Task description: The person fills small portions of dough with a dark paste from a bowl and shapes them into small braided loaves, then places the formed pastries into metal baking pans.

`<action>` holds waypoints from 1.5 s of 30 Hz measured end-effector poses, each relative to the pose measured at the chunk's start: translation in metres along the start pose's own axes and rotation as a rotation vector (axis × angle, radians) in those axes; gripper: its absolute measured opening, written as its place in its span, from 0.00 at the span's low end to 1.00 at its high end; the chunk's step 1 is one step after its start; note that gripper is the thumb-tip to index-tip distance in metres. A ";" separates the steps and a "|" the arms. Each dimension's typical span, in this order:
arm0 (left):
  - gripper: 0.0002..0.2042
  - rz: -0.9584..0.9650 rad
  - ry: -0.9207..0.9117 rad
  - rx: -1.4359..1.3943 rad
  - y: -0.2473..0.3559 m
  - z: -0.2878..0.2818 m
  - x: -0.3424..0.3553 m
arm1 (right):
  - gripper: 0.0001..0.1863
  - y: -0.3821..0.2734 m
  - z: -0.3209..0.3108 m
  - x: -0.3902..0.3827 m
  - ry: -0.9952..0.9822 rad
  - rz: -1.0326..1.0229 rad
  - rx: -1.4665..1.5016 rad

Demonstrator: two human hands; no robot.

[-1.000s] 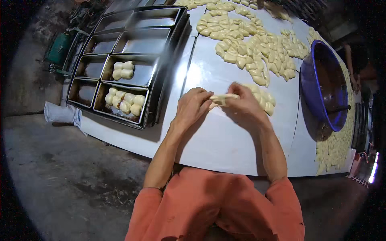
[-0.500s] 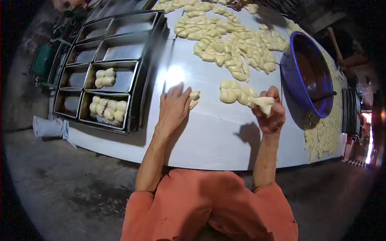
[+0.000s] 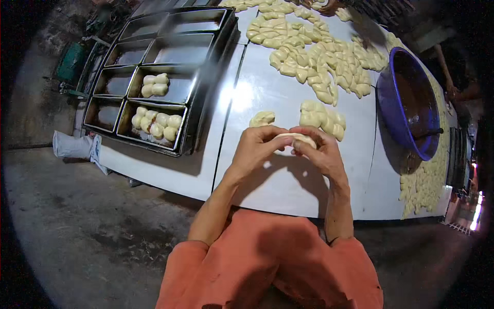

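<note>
Both hands meet above the near part of the white table, pinching one pale piece of dough between them. My left hand holds its left end with thumb and fingers. At the other end, my right hand grips it the same way. Just beyond the left fingers lies a small loose dough piece. A joined cluster of dough lumps rests on the table past my right hand. Farther back spreads a large mass of cut dough pieces.
On the left stands a dark metal multi-compartment baking pan; two compartments hold dough balls. A purple basin with brown contents and a dark handle stands right, beside more dough pieces. A white sack is below the table's left edge.
My left hand has left the small dough piece on the table and moved right. My right hand has come inward with its dough, and both hands now hold it. The whole view has shifted.
</note>
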State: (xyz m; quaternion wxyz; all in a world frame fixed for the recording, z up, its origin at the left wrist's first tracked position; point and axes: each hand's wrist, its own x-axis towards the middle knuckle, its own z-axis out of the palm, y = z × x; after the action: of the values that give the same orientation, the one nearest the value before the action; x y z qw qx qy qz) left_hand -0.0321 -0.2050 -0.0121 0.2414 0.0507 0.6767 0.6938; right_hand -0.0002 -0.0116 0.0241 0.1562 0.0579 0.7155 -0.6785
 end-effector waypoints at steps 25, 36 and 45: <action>0.14 -0.145 0.086 -0.396 -0.009 -0.001 -0.019 | 0.08 0.025 0.026 0.008 -0.051 0.080 0.145; 0.11 -0.233 0.061 -0.441 -0.013 -0.010 -0.015 | 0.15 0.000 0.029 0.000 0.024 0.130 0.134; 0.10 -0.168 0.091 -0.391 -0.021 -0.007 -0.006 | 0.12 0.038 0.027 0.010 -0.009 -0.043 0.030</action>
State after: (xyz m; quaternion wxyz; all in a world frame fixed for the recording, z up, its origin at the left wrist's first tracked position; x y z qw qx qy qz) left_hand -0.0241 -0.2147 -0.0318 0.2727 -0.0849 0.5412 0.7909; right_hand 0.0049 -0.0367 -0.0157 0.1439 0.0420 0.7056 -0.6926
